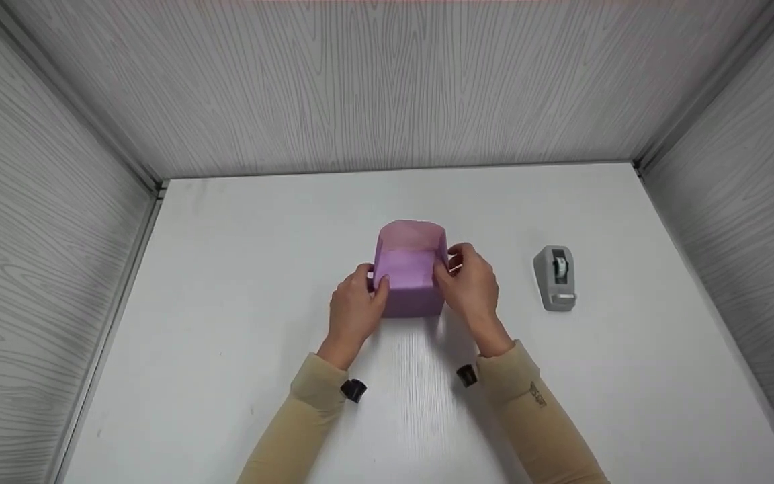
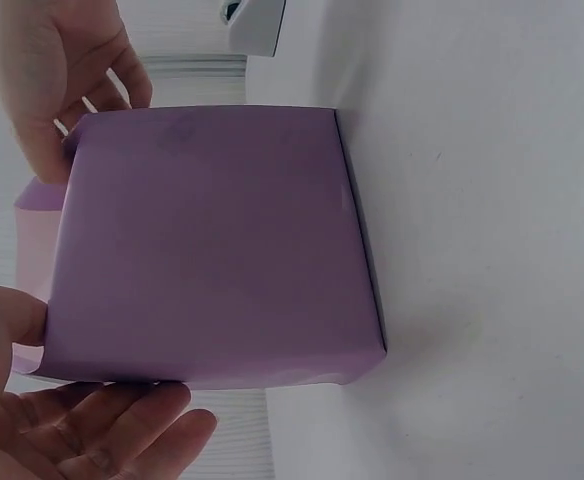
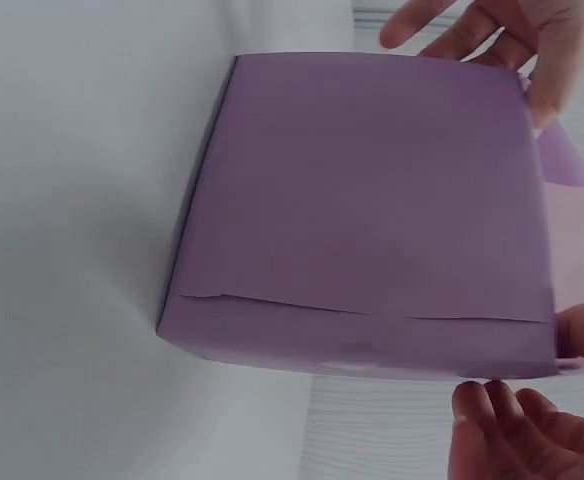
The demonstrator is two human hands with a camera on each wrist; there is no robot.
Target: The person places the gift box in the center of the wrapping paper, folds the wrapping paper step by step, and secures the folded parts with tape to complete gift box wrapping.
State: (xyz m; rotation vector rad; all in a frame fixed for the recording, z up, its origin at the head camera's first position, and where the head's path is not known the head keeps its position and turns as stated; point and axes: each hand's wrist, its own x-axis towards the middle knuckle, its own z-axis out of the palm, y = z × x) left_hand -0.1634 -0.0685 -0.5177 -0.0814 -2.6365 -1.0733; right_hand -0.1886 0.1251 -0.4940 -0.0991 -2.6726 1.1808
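A purple paper box stands on the table in the head view, with a paler pinkish flap raised at its far side. My left hand pinches its left edge, thumb on the upper rim and fingers along the outer side. At the opposite edge my right hand pinches the right wall near the top. In the left wrist view the box's front face looks smooth. A long overlapping paper seam runs along the box in the right wrist view. The inside bottom cannot be made out.
To the right of the box, a grey tape dispenser with a roll in it sits on the white table. Wood-grain panels enclose the table at the back and on both sides.
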